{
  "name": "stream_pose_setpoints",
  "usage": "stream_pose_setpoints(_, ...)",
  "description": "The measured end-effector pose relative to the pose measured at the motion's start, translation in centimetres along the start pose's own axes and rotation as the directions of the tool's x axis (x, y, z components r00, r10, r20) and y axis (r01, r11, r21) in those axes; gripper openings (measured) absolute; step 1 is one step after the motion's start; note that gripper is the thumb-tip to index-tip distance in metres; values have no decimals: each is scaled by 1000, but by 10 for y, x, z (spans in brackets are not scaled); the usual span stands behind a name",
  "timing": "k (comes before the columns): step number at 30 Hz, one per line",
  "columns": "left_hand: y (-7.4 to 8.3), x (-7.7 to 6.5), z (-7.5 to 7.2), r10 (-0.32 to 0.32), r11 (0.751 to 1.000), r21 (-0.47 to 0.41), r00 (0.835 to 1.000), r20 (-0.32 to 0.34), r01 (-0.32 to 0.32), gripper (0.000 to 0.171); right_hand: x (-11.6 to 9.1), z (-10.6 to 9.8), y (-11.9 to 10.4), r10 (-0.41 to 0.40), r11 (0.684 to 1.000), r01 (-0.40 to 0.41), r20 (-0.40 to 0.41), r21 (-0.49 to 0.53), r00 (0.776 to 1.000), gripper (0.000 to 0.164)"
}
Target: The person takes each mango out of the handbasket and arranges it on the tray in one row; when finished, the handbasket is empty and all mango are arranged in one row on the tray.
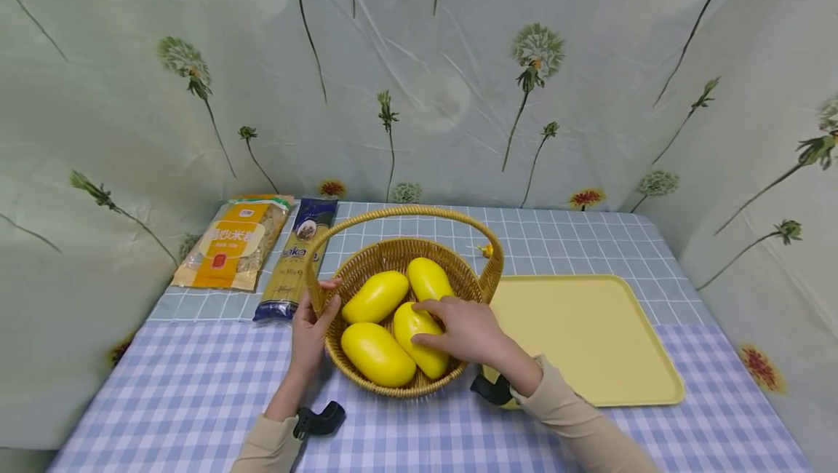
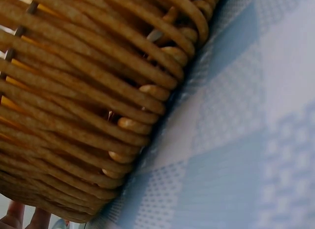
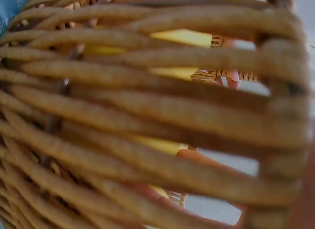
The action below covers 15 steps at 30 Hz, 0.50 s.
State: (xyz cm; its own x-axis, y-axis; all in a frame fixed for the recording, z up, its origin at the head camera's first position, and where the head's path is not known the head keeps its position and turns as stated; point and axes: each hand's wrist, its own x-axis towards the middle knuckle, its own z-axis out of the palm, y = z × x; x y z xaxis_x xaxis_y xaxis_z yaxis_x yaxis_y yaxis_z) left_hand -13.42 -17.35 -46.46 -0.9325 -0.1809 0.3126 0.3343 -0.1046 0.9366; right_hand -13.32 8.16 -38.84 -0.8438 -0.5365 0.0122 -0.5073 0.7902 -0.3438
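Note:
A woven basket (image 1: 370, 260) with a tall arched handle (image 1: 406, 212) stands on the cloth, several yellow mangoes inside it. At its left side, my left hand (image 1: 306, 338) grips the rim by the foot of the handle, thumb on the near side. My right hand (image 1: 473, 329) reaches over the right rim and holds the front right mango (image 1: 407, 322) between thumb and fingers. Close weave of the basket (image 2: 78, 96) fills much of the left wrist view, with fingertips (image 2: 39, 218) at the lower left. In the right wrist view the basket wall (image 3: 138, 108) partly hides the right hand.
A yellow tray (image 1: 583, 338) lies right of the basket, under the right forearm. To the left lie an orange-labelled food bag (image 1: 232, 244) and a blue-and-gold packet (image 1: 288, 273). A small yellow item (image 1: 486, 249) sits behind the basket. Flower-printed curtains (image 1: 445, 94) enclose the table.

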Motion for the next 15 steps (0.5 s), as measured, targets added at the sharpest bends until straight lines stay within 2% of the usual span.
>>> stream_pose_setpoints(9,-1,-1,1,-18,1000,5,1000,-10,18,28,0,6,-4,25,999,-25,-12,-48,1000,53)
stream_pose_setpoints(15,0,-1,1,-39,999,7,999,-10,39,28,2,10,-4,52,998,-52,-4,-39,999,57)
